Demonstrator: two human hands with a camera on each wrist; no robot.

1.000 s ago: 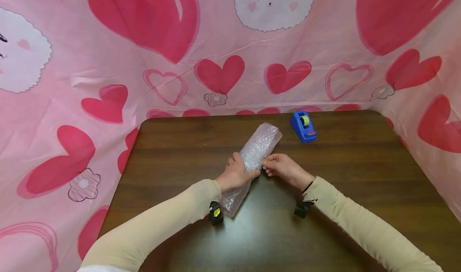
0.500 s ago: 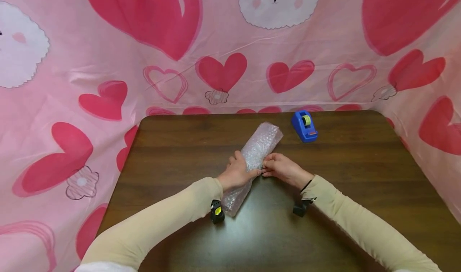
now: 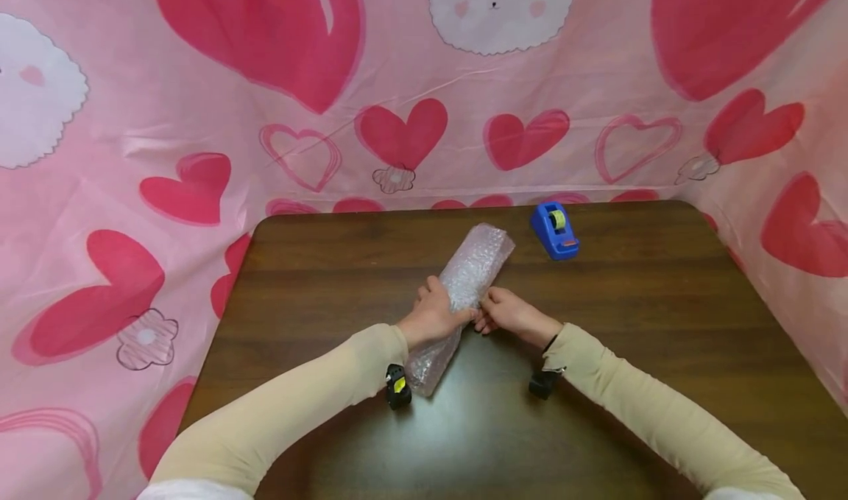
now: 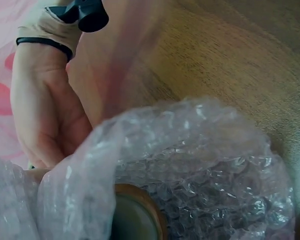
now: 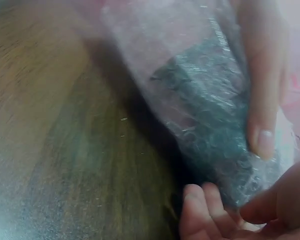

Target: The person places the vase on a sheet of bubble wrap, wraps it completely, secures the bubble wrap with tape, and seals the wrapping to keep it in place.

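Observation:
A bubble-wrap bundle lies slantwise on the table. My left hand grips it around the middle, thumb across the near right side. At its right edge, beside that thumb, my right hand pinches the wrap. In the right wrist view, the right fingers are curled at the bottom of the bundle, and something dark green shows through the plastic. Looking into the open end, the left wrist view shows a round thing with a brown rim inside; most of it is hidden by the wrap.
A blue tape dispenser with a yellowish roll stands at the back of the dark wooden table, right of the bundle. A pink heart-patterned cloth hangs behind the table and along its sides.
My right hand has slid slightly towards me along the bundle's right edge, its fingers now lower by the left thumb. The left hand keeps its grip, and the bundle stays in place.

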